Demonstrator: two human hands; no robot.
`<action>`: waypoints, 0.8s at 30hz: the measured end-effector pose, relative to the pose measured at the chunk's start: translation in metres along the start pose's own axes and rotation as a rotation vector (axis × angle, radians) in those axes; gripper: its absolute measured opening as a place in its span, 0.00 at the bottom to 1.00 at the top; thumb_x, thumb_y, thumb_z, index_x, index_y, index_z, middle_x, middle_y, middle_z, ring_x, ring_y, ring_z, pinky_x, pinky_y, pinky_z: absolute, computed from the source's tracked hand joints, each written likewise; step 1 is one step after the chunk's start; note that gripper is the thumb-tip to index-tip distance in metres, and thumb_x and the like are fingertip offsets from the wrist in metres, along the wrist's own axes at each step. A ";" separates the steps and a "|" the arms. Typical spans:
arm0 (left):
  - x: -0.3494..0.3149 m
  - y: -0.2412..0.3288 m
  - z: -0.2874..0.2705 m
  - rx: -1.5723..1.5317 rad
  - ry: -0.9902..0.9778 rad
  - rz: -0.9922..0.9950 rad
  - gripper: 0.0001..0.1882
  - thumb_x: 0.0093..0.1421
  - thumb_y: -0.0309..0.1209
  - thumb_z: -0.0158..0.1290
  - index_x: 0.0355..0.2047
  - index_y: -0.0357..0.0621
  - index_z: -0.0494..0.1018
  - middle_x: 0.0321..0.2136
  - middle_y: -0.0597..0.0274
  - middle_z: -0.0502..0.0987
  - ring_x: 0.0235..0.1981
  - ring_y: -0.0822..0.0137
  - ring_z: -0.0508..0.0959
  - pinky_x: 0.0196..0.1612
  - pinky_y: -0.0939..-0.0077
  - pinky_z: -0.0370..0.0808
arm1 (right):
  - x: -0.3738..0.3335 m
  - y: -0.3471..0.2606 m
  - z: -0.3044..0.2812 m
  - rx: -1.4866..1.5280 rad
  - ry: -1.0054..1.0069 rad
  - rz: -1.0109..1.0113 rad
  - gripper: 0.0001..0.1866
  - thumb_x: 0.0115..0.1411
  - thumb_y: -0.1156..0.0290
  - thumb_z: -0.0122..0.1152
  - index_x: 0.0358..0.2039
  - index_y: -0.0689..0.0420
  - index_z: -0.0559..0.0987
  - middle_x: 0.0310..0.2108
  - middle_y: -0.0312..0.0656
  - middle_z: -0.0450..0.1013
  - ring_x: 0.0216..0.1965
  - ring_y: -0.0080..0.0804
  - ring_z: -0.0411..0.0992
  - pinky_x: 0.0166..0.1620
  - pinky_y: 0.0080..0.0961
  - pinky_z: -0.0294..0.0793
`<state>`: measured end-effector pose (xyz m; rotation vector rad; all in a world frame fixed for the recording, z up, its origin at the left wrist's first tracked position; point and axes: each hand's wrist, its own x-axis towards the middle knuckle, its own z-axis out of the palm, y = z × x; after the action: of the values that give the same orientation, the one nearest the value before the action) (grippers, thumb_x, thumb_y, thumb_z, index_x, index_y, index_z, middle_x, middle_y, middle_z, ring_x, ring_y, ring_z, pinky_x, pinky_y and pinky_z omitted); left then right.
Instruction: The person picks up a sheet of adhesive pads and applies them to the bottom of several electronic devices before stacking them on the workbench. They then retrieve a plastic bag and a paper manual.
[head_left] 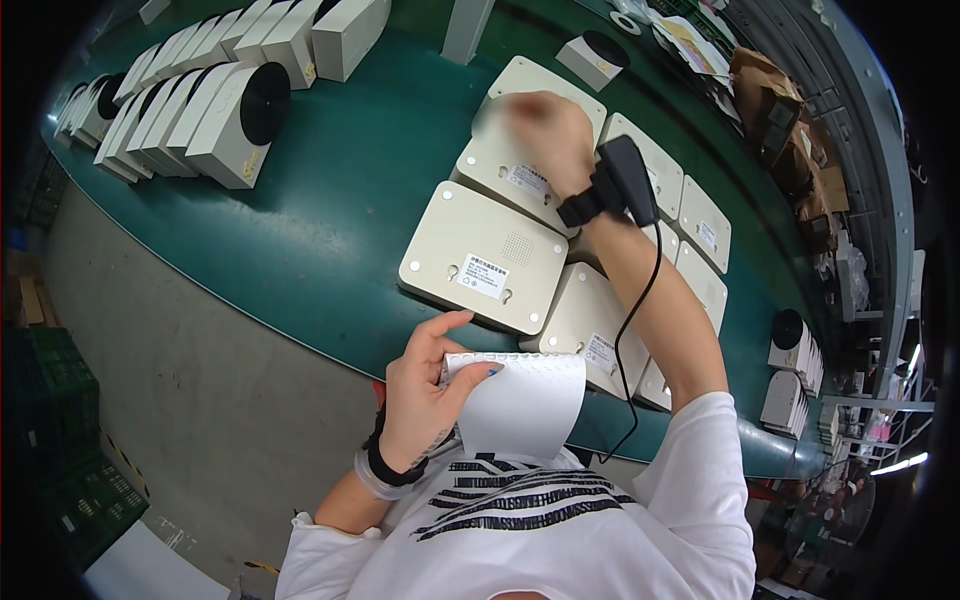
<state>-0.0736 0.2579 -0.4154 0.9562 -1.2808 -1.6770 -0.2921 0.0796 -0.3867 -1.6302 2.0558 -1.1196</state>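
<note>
My left hand [425,390] pinches a white sheet [520,405] between thumb and fingers, in front of my chest. Small bumps run along the sheet's upper edge, and it curls down toward my shirt. My right hand [545,135] reaches over a cream plastic housing [495,150] at the far side; its fingers are blurred, so any small thing in them is hidden. Nearest to my left hand lies another cream housing [440,235], back side up, with round white corner pads, a speaker grille, keyhole slots and a white label.
More cream housings [640,150] lie in rows on the green table [330,230]. White units with black discs [235,120] stand lined up at the far left, others [790,345] at the right. A post [467,30] rises at the back. A black cable [640,310] hangs from my right wrist.
</note>
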 end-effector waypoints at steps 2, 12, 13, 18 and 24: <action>-0.001 0.000 0.000 -0.004 0.003 0.003 0.28 0.54 0.14 0.56 0.54 0.34 0.62 0.27 0.62 0.76 0.29 0.78 0.77 0.32 0.88 0.72 | -0.007 0.003 -0.001 -0.056 -0.012 -0.109 0.13 0.56 0.64 0.62 0.36 0.60 0.83 0.34 0.45 0.77 0.31 0.30 0.74 0.36 0.24 0.73; -0.009 0.021 0.003 0.062 0.007 0.115 0.26 0.52 0.12 0.56 0.52 0.34 0.64 0.27 0.61 0.75 0.28 0.78 0.76 0.32 0.86 0.72 | -0.046 -0.020 -0.033 -0.160 -0.242 -0.359 0.20 0.63 0.60 0.54 0.49 0.61 0.75 0.48 0.48 0.70 0.46 0.38 0.71 0.51 0.29 0.69; -0.014 0.031 -0.002 0.065 0.043 0.161 0.25 0.53 0.14 0.56 0.52 0.34 0.65 0.27 0.60 0.77 0.28 0.77 0.76 0.33 0.86 0.73 | -0.065 -0.027 -0.044 0.140 -0.429 -0.166 0.23 0.64 0.59 0.54 0.53 0.62 0.71 0.48 0.47 0.71 0.49 0.36 0.70 0.54 0.29 0.67; -0.016 0.090 -0.022 0.059 0.114 0.198 0.24 0.53 0.14 0.56 0.51 0.33 0.65 0.27 0.58 0.78 0.30 0.74 0.77 0.35 0.83 0.74 | -0.160 -0.058 -0.117 0.839 -1.057 0.091 0.30 0.60 0.66 0.62 0.59 0.59 0.62 0.47 0.41 0.71 0.48 0.29 0.70 0.54 0.27 0.67; 0.034 0.192 0.008 0.442 -0.429 0.017 0.25 0.53 0.17 0.57 0.52 0.34 0.66 0.29 0.59 0.78 0.31 0.75 0.78 0.33 0.84 0.74 | -0.185 -0.034 -0.174 0.989 -0.863 0.471 0.29 0.48 0.73 0.73 0.49 0.59 0.69 0.42 0.37 0.71 0.46 0.22 0.69 0.51 0.24 0.68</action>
<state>-0.0655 0.1975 -0.2304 0.8491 -1.9994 -1.6737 -0.3219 0.3160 -0.2911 -0.8080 0.9564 -0.8054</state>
